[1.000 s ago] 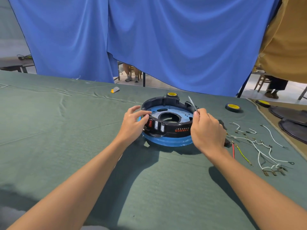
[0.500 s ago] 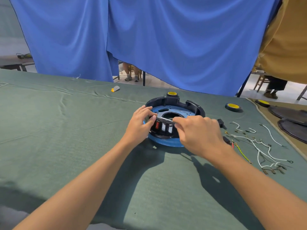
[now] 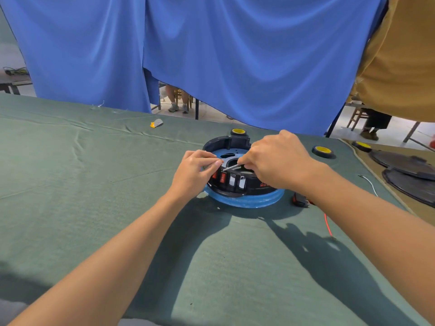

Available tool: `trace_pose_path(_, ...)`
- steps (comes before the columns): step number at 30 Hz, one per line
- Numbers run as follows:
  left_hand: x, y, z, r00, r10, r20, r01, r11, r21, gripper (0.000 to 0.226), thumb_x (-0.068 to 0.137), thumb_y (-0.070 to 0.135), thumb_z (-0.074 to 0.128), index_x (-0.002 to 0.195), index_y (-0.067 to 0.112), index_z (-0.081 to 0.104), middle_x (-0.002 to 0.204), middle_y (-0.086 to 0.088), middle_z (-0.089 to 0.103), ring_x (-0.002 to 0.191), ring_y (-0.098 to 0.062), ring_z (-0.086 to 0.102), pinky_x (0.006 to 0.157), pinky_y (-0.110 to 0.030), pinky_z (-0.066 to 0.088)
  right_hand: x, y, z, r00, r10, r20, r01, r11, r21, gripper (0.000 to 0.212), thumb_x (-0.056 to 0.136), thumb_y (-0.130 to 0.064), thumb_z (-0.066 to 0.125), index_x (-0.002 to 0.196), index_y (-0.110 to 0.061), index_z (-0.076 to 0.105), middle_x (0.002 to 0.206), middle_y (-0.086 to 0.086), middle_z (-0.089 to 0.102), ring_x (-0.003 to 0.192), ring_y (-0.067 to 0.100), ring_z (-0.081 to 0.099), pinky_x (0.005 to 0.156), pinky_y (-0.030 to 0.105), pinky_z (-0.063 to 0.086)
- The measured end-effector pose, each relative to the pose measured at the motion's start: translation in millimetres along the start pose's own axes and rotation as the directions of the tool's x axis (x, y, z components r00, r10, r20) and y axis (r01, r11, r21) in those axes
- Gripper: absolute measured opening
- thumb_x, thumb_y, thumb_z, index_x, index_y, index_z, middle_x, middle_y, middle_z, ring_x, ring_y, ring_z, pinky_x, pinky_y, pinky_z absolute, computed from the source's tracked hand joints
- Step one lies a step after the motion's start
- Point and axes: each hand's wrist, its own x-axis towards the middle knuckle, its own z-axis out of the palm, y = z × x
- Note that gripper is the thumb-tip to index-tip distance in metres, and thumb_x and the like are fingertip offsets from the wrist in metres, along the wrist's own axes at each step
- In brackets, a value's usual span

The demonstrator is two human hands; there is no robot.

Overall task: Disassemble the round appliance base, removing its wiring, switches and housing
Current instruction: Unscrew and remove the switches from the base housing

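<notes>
On the green cloth [image 3: 94, 184], my left hand [image 3: 193, 175] grips the round base [image 3: 244, 200] by its rim while my right hand [image 3: 280, 158] pinches a metal tool [image 3: 231, 167] at the switches [image 3: 231, 180], not yet out of the black housing [image 3: 215, 143]; a red wire [image 3: 328, 223] lies loose.

Round base [image 3: 244, 201]: 1
Hands: 2, left hand [image 3: 195, 175] and right hand [image 3: 280, 158]
Red switches [image 3: 214, 175] [image 3: 222, 177]: 2
Pale switches [image 3: 231, 180] [image 3: 242, 182]: 2
Metal tool [image 3: 231, 167]: 1
Yellow-centred wheels [image 3: 237, 132] [image 3: 322, 150] [image 3: 361, 145]: 3
Dark flat discs [image 3: 400, 158] [image 3: 414, 184]: 2
Loose wires: 2, red wire [image 3: 327, 223], white wire [image 3: 370, 183]
Yellow-grey scrap [image 3: 156, 123]: 1
</notes>
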Motion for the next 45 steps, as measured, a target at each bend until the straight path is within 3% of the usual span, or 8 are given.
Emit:
trace_pose_path(6, -1, 2, 5, 0.999, 0.041, -0.022, -0.04, 0.998, 0.043, 0.02, 0.094, 0.035, 0.061, 0.101, 0.026, 0.078, 0.098, 0.019, 0.06, 0.1, -0.007, 0.036, 0.097, -0.044, 0.039, 11, 2, -11, 0.997, -0.081, -0.008, 0.079, 0.982, -0.173, 0.029, 0.092, -0.01, 0.048, 0.082, -0.033, 0.063, 0.065, -0.007, 0.045, 0.077, 0.022, 0.038, 0.069, 0.038, 0.018)
trace_pose_path(14, -4, 1, 8, 0.998, 0.04, -0.049, -0.04, 0.999, -0.008, 0.019, 0.094, 0.034, 0.061, 0.099, 0.028, 0.078, 0.093, 0.023, 0.056, 0.098, -0.006, 0.033, 0.094, -0.027, 0.035, 44, 12, -13, 0.94, -0.335, 0.057, 0.34, 0.932, -0.128, 0.038, 0.089, -0.007, 0.053, 0.099, -0.037, 0.075, 0.073, -0.013, 0.042, 0.087, 0.015, 0.023, 0.075, 0.037, 0.016)
trace_pose_path(18, -4, 0, 9, 0.997, 0.051, -0.056, -0.052, 0.998, -0.018, 0.02, 0.095, 0.034, 0.06, 0.1, 0.026, 0.078, 0.092, 0.025, 0.055, 0.098, -0.005, 0.032, 0.086, -0.005, 0.026, 66, 21, -1, 0.928, -0.242, 0.285, 0.214, 0.969, 0.124, 0.045, 0.091, -0.002, 0.049, 0.1, -0.038, 0.074, 0.084, -0.018, 0.05, 0.091, 0.012, 0.022, 0.077, 0.037, 0.016)
trace_pose_path(24, -6, -2, 10, 0.995, 0.067, -0.072, -0.069, 0.997, -0.02, 0.022, 0.094, 0.034, 0.06, 0.105, 0.023, 0.076, 0.094, 0.025, 0.054, 0.098, -0.005, 0.031, 0.085, -0.001, 0.024, 76, 27, 19, 0.902, -0.22, 0.371, 0.101, 0.944, 0.315, 0.035, 0.098, -0.008, 0.05, 0.097, -0.03, 0.077, 0.082, -0.022, 0.05, 0.101, 0.014, 0.036, 0.08, 0.036, 0.027)
trace_pose_path(29, -7, -3, 13, 0.993, 0.067, -0.099, -0.071, 0.997, -0.042, 0.022, 0.095, 0.033, 0.06, 0.104, 0.023, 0.077, 0.093, 0.028, 0.054, 0.097, -0.004, 0.031, 0.087, -0.001, 0.024, 77, 25, 19, 0.928, -0.195, 0.319, 0.138, 0.972, 0.192, 0.042, 0.096, -0.006, 0.047, 0.098, -0.039, 0.073, 0.084, -0.016, 0.049, 0.099, 0.016, 0.032, 0.086, 0.039, 0.026)
trace_pose_path(34, -7, -5, 14, 0.992, 0.075, -0.101, -0.075, 0.997, 0.003, 0.023, 0.096, 0.035, 0.058, 0.103, 0.023, 0.077, 0.1, 0.018, 0.059, 0.102, -0.006, 0.035, 0.088, -0.01, 0.027, 27, 31, 7, 0.999, -0.041, 0.033, 0.037, 0.995, 0.092, 0.031, 0.097, -0.016, 0.048, 0.098, -0.038, 0.069, 0.067, -0.014, 0.046, 0.072, 0.017, 0.04, 0.075, 0.035, 0.021)
trace_pose_path(38, -6, -2, 17, 0.991, 0.045, -0.126, -0.045, 0.999, 0.0, 0.023, 0.096, 0.033, 0.058, 0.1, 0.023, 0.078, 0.097, 0.017, 0.059, 0.101, -0.007, 0.035, 0.093, -0.031, 0.037, -33, 17, 19, 0.986, 0.131, 0.099, -0.155, 0.945, 0.288, 0.021, 0.1, -0.035, 0.04, 0.109, -0.031, 0.058, 0.086, -0.002, 0.065, 0.08, 0.03, 0.058, 0.065, 0.036, 0.041)
trace_pose_path(45, -15, 2, 27, 0.982, 0.045, -0.181, -0.047, 0.999, -0.005, 0.039, 0.095, 0.041, 0.045, 0.104, 0.019, 0.077, 0.107, 0.011, 0.062, 0.11, -0.012, 0.04, 0.096, -0.026, 0.035, -69, -31, 55, 0.929, 0.367, -0.047, -0.289, 0.799, 0.528, 0.021, 0.101, -0.033, 0.039, 0.102, -0.021, 0.056, 0.074, -0.002, 0.063, 0.071, 0.038, 0.059, 0.059, 0.041, 0.045)
